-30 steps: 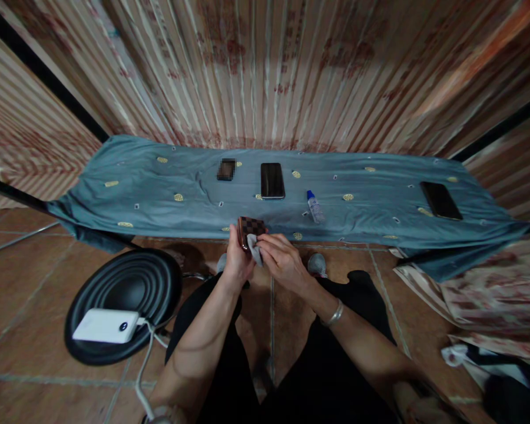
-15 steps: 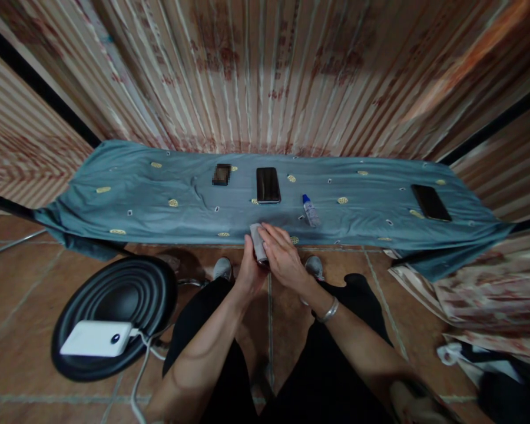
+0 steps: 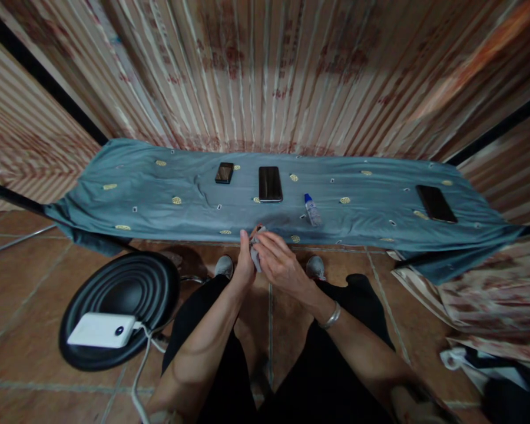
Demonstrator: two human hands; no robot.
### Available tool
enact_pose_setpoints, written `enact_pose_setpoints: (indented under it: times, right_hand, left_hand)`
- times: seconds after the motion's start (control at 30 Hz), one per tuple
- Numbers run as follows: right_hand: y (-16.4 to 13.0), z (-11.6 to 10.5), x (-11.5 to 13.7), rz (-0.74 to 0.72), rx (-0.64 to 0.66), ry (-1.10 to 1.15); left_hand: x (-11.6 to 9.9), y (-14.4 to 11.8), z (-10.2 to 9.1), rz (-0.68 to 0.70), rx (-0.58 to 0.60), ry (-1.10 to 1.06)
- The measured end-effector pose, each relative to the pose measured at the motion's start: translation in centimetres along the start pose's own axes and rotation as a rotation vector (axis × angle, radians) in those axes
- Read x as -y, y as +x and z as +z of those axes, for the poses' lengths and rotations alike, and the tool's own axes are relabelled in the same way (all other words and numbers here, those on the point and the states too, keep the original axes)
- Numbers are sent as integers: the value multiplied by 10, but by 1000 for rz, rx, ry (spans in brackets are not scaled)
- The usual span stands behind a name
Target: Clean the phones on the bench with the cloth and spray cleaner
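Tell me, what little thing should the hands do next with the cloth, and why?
Probably a small wiping stroke: the right hand presses a pale cloth against the small item that the left hand grips, and only a sliver of it shows, so I can't tell if it's clean. The little bottle lies close by.

One head-worn view — looking steeply down, close over the table (image 3: 159,188).

phone (image 3: 270,184) | bottle (image 3: 311,210) | second phone (image 3: 436,203) | power bank (image 3: 101,330) on stool (image 3: 159,282)
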State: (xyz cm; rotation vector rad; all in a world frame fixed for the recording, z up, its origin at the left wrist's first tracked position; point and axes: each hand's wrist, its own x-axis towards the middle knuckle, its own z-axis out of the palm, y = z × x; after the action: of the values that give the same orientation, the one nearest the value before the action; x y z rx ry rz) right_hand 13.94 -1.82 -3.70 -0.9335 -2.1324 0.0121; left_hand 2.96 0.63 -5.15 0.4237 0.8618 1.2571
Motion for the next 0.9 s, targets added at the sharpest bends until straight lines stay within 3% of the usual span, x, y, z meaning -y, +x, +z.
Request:
enact_pose_setpoints:
  times: [0.23, 0.47, 0.73, 0.9]
  right_hand:
    - [2, -4, -21, 183, -36, 30]
    - [8, -14, -23, 318, -47, 217]
    - [1, -9, -31, 474, -14, 251]
    - [0, -12, -33, 498, -8, 326]
  left_hand:
    - [14, 5, -11, 73, 4, 283]
    - [3, -8, -8, 219, 17, 553]
    - [-3, -13, -7, 239, 44, 478]
    - [-3, -12, -7, 237, 68, 475]
